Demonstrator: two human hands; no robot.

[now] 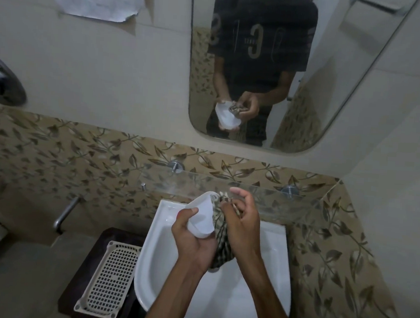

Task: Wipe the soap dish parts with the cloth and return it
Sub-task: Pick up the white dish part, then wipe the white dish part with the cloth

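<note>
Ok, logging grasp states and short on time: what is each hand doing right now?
Left hand: grips the white soap dish base over the sink.
Right hand: grips the checked cloth, pressing it against the base.

The right hand [243,224] hides much of the checked cloth [222,245]

Dim, flat, slightly soft indoor light; wide-angle bending at edges.
</note>
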